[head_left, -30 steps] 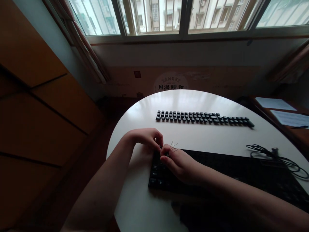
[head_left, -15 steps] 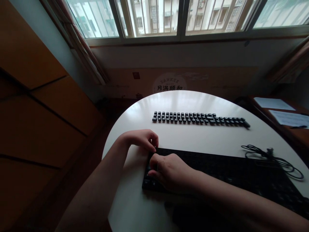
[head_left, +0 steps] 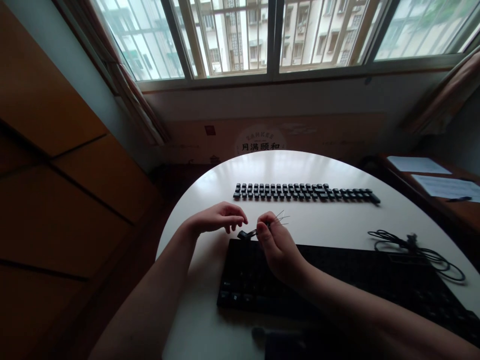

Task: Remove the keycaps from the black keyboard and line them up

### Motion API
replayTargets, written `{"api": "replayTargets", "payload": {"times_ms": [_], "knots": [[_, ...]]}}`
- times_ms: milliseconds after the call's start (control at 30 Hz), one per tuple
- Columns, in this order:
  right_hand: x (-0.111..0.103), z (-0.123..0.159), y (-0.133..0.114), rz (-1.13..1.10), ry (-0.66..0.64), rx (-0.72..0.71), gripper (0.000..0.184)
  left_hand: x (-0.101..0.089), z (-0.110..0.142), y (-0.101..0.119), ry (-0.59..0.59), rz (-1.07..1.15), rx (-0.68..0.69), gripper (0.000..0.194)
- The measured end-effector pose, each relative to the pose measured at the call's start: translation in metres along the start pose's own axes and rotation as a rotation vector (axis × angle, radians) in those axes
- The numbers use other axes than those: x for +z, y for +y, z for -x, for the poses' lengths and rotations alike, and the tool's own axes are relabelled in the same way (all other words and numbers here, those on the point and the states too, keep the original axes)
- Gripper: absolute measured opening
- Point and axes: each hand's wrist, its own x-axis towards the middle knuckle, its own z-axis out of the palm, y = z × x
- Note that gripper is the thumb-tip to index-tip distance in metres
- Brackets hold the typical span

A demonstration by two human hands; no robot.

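My right hand [head_left: 283, 247] is closed around a wire keycap puller [head_left: 282, 218], whose thin wires stick out past the fingers. At the puller's other end sits a black keycap [head_left: 244, 235], raised over the back left corner of a black keyboard [head_left: 270, 270]. My left hand [head_left: 225, 217] hovers just behind and left of that keycap, fingers bent and apart, with nothing in them. Whether a fingertip touches the keycap I cannot tell. Dark shade and my right forearm hide much of the keyboard.
Loose black keycaps [head_left: 300, 192] stand in rows toward the back of the white round table [head_left: 195, 200]. A coiled black cable [head_left: 416, 250] lies at the right. A dark object [head_left: 285, 345] is at the front edge of view. Papers [head_left: 446, 185] rest on a brown surface beyond.
My right hand went down to the keyboard's left side, then rose and moved back with a keycap on the puller. My left fingers, curled before, have opened out. The view tilted up slightly.
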Motion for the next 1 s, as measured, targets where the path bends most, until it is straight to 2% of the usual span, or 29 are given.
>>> {"api": "replayTargets", "payload": {"times_ms": [133, 333, 433, 567, 867, 933, 1000], "knots": [[-0.001, -0.006, 0.005, 0.015, 0.051, 0.049, 0.02, 0.003, 0.004, 0.01, 0.051, -0.018, 0.063, 0.041], [0.0, -0.006, 0.003, 0.128, 0.061, 0.018, 0.019, 0.009, 0.008, 0.02, 0.054, -0.213, 0.117, 0.029], [-0.001, -0.007, 0.002, 0.147, 0.044, 0.027, 0.022, 0.009, 0.008, 0.021, 0.034, -0.236, 0.12, 0.026], [-0.002, -0.007, 0.001, 0.185, -0.001, 0.053, 0.026, 0.005, 0.008, 0.017, -0.006, -0.179, 0.111, 0.025], [-0.001, -0.006, 0.002, 0.191, 0.038, 0.063, 0.026, 0.001, 0.009, 0.01, 0.023, -0.002, 0.049, 0.028], [-0.002, -0.006, 0.001, 0.195, 0.026, 0.086, 0.028, -0.003, 0.009, 0.006, 0.053, 0.047, 0.047, 0.028], [-0.002, -0.005, 0.0, 0.194, 0.006, 0.102, 0.03, -0.009, 0.008, -0.002, 0.133, 0.073, 0.06, 0.029]]}}
